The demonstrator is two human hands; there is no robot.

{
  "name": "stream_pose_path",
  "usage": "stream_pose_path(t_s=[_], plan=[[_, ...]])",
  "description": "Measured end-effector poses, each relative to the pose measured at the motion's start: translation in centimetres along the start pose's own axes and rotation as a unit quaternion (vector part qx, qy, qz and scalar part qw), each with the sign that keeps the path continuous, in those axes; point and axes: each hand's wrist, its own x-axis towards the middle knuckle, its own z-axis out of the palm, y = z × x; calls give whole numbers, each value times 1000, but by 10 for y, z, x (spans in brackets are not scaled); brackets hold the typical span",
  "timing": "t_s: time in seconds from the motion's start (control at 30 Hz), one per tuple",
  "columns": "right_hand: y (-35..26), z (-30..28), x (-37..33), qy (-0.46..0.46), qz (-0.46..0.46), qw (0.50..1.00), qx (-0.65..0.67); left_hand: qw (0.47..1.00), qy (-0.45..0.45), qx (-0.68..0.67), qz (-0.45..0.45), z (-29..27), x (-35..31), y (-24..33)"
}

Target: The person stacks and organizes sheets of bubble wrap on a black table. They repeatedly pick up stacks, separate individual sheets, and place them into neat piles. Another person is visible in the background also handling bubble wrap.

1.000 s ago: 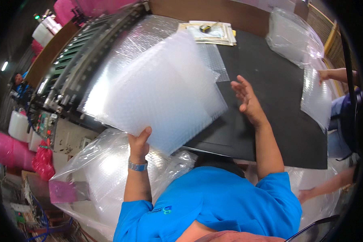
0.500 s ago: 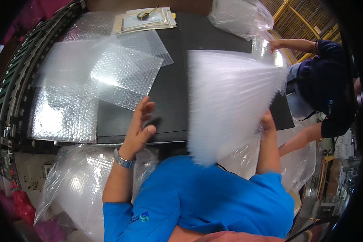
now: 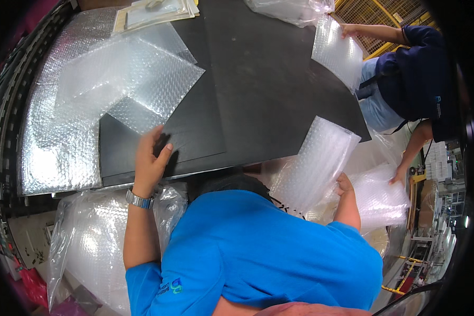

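Observation:
My right hand (image 3: 345, 185) grips the edge of a bubble wrap sheet (image 3: 317, 164), which hangs in a curve at the table's front right edge. On the left, my left hand (image 3: 154, 155) hovers at the table's near side with fingers apart and nothing in them. Its fingertips come close to the lower corner of a flat bubble wrap piece (image 3: 166, 87); whether they touch cannot be told. That piece overlaps other clear sheets on the black table (image 3: 258, 79). A wristwatch is on my left wrist.
At right a co-worker in a dark shirt (image 3: 413, 73) holds one bubble wrap sheet (image 3: 336, 50) over the table and reaches to another (image 3: 376, 195) lower down. Papers (image 3: 155, 15) lie at the back. A plastic-wrapped bundle (image 3: 100, 237) stands below the table's left front.
The sheet in my right hand has swung down from over the table to its front right edge. My left hand has shifted slightly left. The co-worker now lifts a sheet.

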Motion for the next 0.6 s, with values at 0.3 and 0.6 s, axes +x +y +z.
stream_pose_path(t_s=[0.3, 0.6], plan=[[54, -2, -52, 218, 188, 957, 33, 999, 26, 21, 26, 3, -2, -5], [117, -27, -92, 271, 301, 914, -13, 999, 25, 33, 26, 3, -2, -4]])
